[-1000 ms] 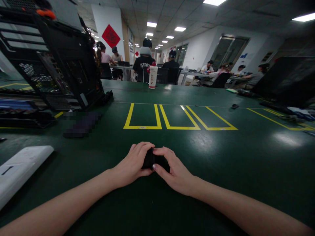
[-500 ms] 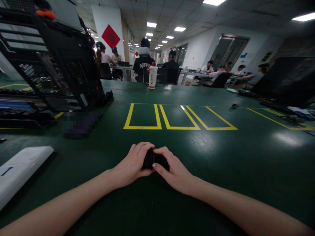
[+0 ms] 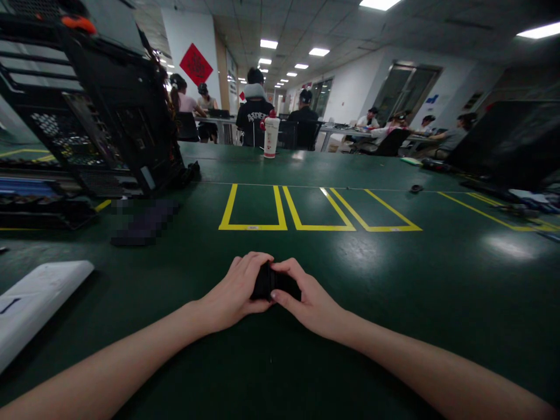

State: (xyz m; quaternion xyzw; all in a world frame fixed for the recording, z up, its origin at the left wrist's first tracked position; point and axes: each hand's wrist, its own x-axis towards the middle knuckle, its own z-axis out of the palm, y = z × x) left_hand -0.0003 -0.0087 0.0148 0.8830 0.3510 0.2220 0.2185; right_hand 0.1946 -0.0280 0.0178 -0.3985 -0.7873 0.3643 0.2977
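Both hands meet over the green table (image 3: pixel 271 373) around a small black object (image 3: pixel 263 284) with a rounded body and a raised rim near its middle. My left hand (image 3: pixel 234 291) wraps its left part, fingers over the top and thumb along the near side. My right hand (image 3: pixel 315 303) grips from the right, with a fingertip at the top and the thumb tip against the rim. Its dark right part lies in the gap between thumb and fingers. The fingers hide much of it, so its exact kind does not show.
An open black computer case (image 3: pixel 105 116) stands at the left, with a blurred dark flat item (image 3: pixel 146 221) and a white box (image 3: pixel 39 303) nearer me. Yellow tape outlines (image 3: pixel 252 227) mark the table ahead. A white cup (image 3: pixel 270 138) stands farther back. People sit beyond.
Both hands stay on the black object in nearly the same pose. The whole view has shifted very slightly.
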